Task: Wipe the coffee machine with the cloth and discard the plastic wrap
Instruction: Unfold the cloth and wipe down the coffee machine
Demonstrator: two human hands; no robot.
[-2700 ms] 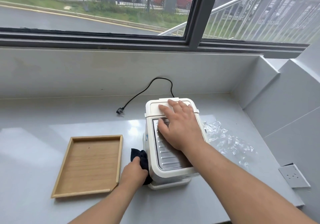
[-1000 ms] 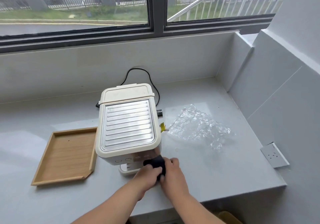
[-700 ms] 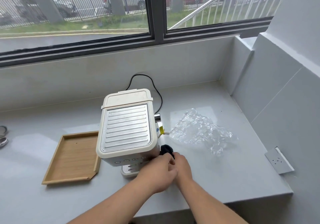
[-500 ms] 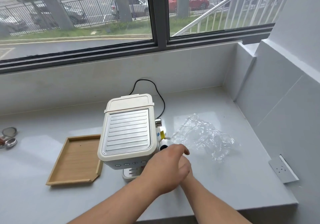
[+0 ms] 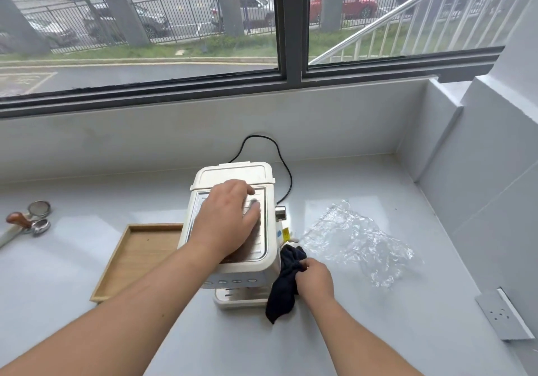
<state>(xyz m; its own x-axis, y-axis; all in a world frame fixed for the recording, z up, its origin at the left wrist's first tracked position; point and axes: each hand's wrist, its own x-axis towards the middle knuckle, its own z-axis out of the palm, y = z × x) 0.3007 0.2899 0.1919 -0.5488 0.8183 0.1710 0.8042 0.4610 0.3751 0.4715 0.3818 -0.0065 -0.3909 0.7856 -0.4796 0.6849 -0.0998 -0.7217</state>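
On the worktop [image 5: 378, 332], left hand [image 5: 225, 224] lies flat on coffee machine [image 5: 233, 174]; right hand [image 5: 314, 281] grips cloth [image 5: 283, 291] at its side. Plastic wrap [image 5: 355, 241] lies near; a swipe might scatter it.

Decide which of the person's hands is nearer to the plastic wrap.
Right. The right hand holds the dark cloth at the coffee machine's right side, just short of the plastic wrap. The left hand rests flat on the machine's top, farther away.
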